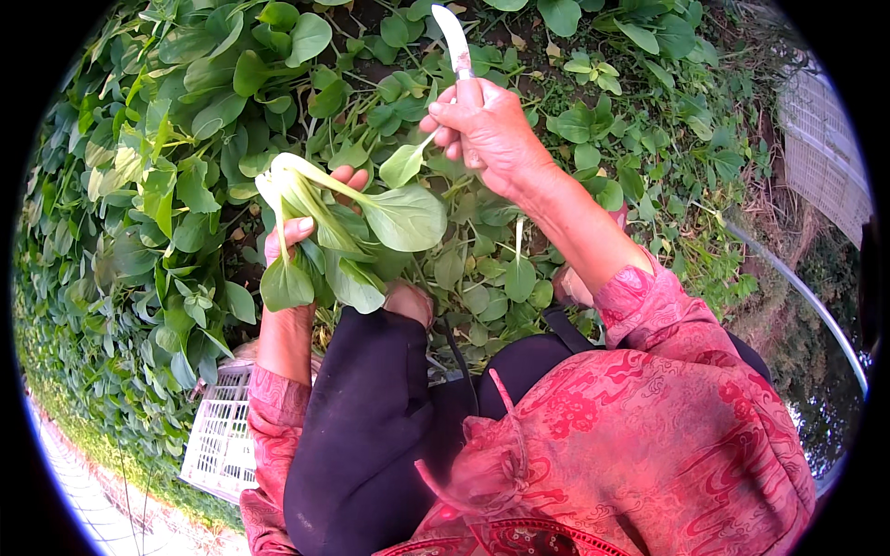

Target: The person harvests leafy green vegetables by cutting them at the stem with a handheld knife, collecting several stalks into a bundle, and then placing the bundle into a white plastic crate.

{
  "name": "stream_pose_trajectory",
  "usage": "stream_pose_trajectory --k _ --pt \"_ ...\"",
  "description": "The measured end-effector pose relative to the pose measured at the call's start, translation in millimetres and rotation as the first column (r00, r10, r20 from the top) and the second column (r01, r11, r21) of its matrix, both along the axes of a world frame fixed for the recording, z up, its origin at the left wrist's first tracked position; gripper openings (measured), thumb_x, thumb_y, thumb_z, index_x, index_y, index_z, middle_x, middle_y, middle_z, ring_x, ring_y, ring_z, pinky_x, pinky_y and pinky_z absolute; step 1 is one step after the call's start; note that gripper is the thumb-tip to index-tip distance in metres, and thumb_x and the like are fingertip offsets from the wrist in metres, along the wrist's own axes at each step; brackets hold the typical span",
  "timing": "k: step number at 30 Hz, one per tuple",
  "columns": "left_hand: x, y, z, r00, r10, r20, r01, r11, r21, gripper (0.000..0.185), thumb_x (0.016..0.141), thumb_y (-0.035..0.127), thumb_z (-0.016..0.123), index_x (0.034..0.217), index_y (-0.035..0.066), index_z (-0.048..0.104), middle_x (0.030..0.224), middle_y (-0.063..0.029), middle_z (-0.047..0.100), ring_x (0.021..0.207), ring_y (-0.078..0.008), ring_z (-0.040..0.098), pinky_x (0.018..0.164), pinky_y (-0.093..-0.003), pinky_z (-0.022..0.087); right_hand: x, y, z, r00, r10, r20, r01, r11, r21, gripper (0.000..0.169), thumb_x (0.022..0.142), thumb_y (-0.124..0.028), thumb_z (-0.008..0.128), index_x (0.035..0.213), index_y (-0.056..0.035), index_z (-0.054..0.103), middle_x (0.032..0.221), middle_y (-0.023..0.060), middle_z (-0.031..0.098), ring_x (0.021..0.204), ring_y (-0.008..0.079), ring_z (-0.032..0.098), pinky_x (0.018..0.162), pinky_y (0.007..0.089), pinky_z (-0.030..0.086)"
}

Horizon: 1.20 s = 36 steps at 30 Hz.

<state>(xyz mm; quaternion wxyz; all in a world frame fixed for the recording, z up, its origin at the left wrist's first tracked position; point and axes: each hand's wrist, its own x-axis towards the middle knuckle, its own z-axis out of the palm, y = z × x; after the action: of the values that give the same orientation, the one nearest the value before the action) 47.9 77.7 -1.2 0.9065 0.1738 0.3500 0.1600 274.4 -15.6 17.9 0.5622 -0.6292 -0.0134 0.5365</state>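
A cut head of leafy green vegetable with pale stems, like bok choy (306,198), rests in my left hand (288,240), its base upward and its leaves hanging down. My right hand (487,132) grips the handle of a knife with a curved blade (453,36), which points up and away from me. Between the thumb and fingers of that same hand is the stem of a single small leaf (403,165), hanging just above the held vegetable. A loose leaf with a pale stem (520,278) lies on the low plants below my right forearm.
Dense leafy plants (201,153) grow in front and to the left. A white slatted plastic crate (219,438) is at my lower left, and another pale crate (824,139) lies at the far right. A curved pale pipe (799,285) runs along the right side.
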Motion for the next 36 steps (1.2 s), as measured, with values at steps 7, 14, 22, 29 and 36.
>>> stream_pose_trajectory --k 7,14,22,29,36 --pt "38 29 12 0.898 -0.396 -0.192 0.436 0.859 0.269 0.052 0.068 0.007 0.065 0.117 -0.003 0.050 0.098 -0.0115 0.062 0.082 -0.0201 0.063 0.080 -0.0317 0.051 63 -57 -24 0.570 0.529 0.628 -0.240 0.839 -0.489 0.029 0.070 -0.024 0.065 0.086 -0.0021 0.054 0.068 0.0146 0.059 0.062 0.0309 0.059 0.064 0.0410 0.047" --pt "106 82 -1 0.616 0.213 -0.759 0.782 -0.281 0.556 0.034 0.066 0.006 0.061 0.100 0.003 0.058 0.111 -0.0224 0.052 0.088 -0.0401 0.058 0.080 -0.0430 0.047 36 10 -21 0.452 0.344 0.823 -0.229 0.936 -0.266 0.021 0.081 -0.027 0.060 0.087 -0.0063 0.060 0.074 0.0134 0.058 0.068 0.0321 0.060 0.063 0.0415 0.048" --pt "22 104 -80 0.344 0.382 -0.858 0.936 -0.209 0.282 0.033 0.063 0.004 0.063 0.096 0.004 0.055 0.133 -0.0098 0.044 0.088 -0.0355 0.061 0.071 -0.0438 0.051 -9 50 -49 0.502 0.649 0.572 -0.569 0.745 -0.347 0.041 0.087 -0.036 0.051 0.082 0.0039 0.059 0.079 0.0257 0.060 0.080 0.0409 0.060 0.073 0.0470 0.047" --pt "16 106 -88 0.415 0.401 -0.817 0.908 -0.240 0.344 0.036 0.065 0.004 0.061 0.101 0.007 0.056 0.129 -0.0102 0.048 0.094 -0.0350 0.059 0.073 -0.0426 0.051 -38 93 -94 0.534 0.666 0.521 -0.531 0.744 -0.407 0.037 0.088 -0.033 0.050 0.089 0.0024 0.063 0.090 0.0252 0.062 0.088 0.0415 0.060 0.079 0.0453 0.048" --pt "13 108 -94 0.466 0.403 -0.787 0.884 -0.253 0.394 0.036 0.067 0.005 0.059 0.103 0.008 0.055 0.129 -0.0096 0.048 0.091 -0.0348 0.060 0.070 -0.0420 0.051 -44 107 -116 0.603 0.646 0.469 -0.459 0.761 -0.458 0.038 0.089 -0.033 0.050 0.094 0.0019 0.063 0.094 0.0256 0.062 0.092 0.0412 0.059 0.082 0.0456 0.048"
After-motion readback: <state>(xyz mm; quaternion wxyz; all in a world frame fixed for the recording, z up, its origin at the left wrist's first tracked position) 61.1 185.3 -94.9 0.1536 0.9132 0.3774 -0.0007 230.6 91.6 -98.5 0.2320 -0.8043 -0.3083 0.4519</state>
